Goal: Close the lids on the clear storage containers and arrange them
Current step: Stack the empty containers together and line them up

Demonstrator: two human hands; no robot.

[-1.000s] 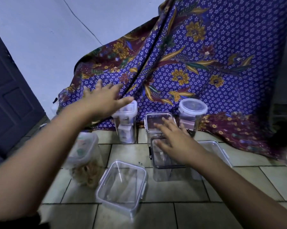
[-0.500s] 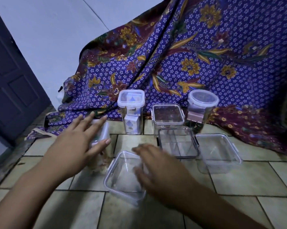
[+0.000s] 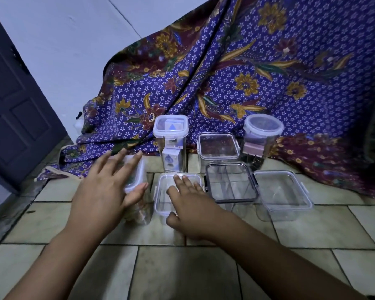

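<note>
Several clear storage containers stand on the tiled floor. In the front row, my left hand (image 3: 105, 189) lies with spread straight fingers over the lid of a container holding snacks (image 3: 138, 210). My right hand (image 3: 191, 204) rests flat on the lid of an empty square container (image 3: 160, 200), thumb at its front edge. To the right stand a dark-rimmed divided container (image 3: 231, 182) and a wide rectangular container (image 3: 282, 191). Behind them are a tall square container (image 3: 170, 144) with small boxes inside, a square container (image 3: 219, 148) and a round container (image 3: 263, 135), all lidded.
A purple floral cloth (image 3: 247, 72) drapes down behind the containers and onto the floor. A dark door (image 3: 15, 109) is at the left, beside a pale wall (image 3: 74, 40). Bare tiles (image 3: 182, 271) lie in front of the containers.
My right hand left the divided container and now lies on the empty square container, which has slid back into the front row. My left hand came down from the tall container onto the snack container.
</note>
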